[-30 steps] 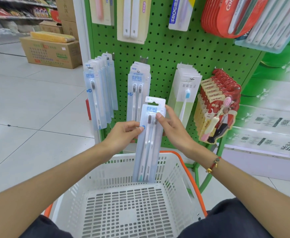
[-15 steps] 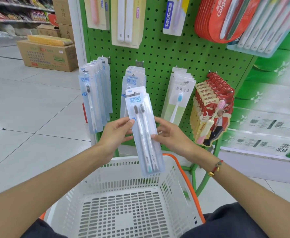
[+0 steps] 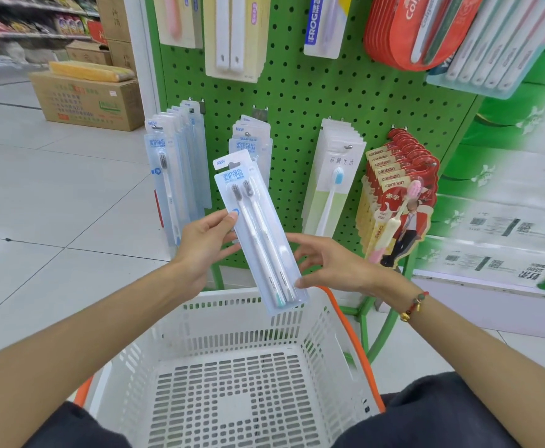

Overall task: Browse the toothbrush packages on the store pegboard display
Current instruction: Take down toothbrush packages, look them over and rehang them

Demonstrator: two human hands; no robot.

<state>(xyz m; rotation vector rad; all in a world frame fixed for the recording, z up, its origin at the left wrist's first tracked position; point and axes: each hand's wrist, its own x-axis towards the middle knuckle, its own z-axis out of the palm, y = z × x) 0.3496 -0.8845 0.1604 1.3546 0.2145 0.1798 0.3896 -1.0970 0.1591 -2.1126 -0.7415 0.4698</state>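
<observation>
Mid-frame, my left hand (image 3: 205, 245) pinches a two-toothbrush package (image 3: 258, 231) marked "NEW", tilted above the white basket (image 3: 219, 321). My right hand (image 3: 336, 266) hovers relaxed at its lower edge. Right: "canban" packs (image 3: 394, 202); top: "FROG" pack (image 3: 324, 24).

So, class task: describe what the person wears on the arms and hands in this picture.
Both forearms are bare, with no sleeves in view. The left hand wears nothing. At the wrist of the right hand sits a beaded bracelet in red and green with gold charms.

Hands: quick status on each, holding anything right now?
Left hand: pinching the twin-brush pack by its left edge.
Right hand: fingers spread open at the pack's lower right edge, not gripping.
</observation>
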